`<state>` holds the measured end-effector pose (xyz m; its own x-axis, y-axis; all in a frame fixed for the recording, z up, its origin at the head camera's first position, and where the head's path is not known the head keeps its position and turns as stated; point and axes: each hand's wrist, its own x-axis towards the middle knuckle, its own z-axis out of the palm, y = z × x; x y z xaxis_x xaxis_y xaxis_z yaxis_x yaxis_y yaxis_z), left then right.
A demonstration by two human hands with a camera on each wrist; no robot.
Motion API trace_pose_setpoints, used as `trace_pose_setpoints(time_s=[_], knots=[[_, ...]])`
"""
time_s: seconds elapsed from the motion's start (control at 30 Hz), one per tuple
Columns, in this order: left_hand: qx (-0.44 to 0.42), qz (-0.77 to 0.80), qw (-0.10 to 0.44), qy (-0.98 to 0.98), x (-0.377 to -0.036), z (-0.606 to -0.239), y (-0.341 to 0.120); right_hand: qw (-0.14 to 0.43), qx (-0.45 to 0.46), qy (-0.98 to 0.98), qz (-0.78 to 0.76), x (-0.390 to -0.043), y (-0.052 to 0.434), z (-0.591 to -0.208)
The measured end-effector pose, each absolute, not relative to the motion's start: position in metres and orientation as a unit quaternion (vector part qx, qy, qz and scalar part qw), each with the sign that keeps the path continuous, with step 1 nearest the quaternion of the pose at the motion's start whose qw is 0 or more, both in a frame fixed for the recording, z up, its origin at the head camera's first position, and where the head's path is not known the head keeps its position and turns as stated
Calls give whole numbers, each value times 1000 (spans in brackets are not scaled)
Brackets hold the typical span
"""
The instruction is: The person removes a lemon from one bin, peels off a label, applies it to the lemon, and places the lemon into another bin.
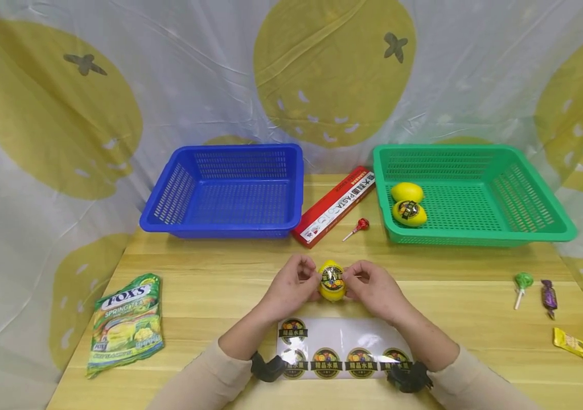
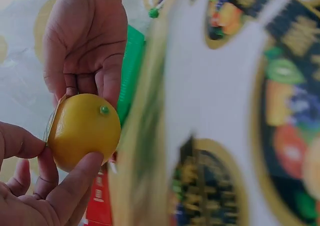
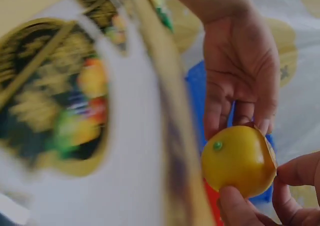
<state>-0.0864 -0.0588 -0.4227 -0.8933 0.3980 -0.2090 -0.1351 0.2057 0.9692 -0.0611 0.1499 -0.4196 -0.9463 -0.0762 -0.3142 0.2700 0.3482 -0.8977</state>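
Observation:
Both hands hold a yellow lemon [image 1: 331, 290] between them, above the table's middle. A round black-and-gold fruit label [image 1: 332, 277] lies on the lemon's upper side. My left hand [image 1: 293, 286] pinches the label's left edge, its other fingers supporting the lemon. On the opposite side my right hand [image 1: 377, 288] pinches the right edge. Both wrist views show the lemon [image 2: 85, 131] from its green-tipped end, with the label's edge standing slightly off the skin. Just below the hands lies a white sticker sheet [image 1: 343, 341] with several similar labels, partly covered by the wrists.
A blue basket [image 1: 225, 228] stands back left. The green basket [image 1: 476, 234] at back right holds two lemons [image 1: 407, 193], one labelled. Between them lie a red pasta box [image 1: 335, 205] and a red lollipop [image 1: 362, 224]. A candy bag [image 1: 126, 324] lies left; wrapped sweets [image 1: 549, 298] lie right.

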Motion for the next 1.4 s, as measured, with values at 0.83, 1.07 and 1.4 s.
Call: trace_pose_setpoints(time_s=[0.83,1.07,1.4], knots=[[105,638,115,754,-103,-378,-46,0,32,825,-565,-74,145,-368],[126,646,123,743,-96,-376,-41,53,20,838,-543,-80,141,-378],[127,660,139,727,-99,-374,-40,-30,34,814,-579,-84,138,-391]])
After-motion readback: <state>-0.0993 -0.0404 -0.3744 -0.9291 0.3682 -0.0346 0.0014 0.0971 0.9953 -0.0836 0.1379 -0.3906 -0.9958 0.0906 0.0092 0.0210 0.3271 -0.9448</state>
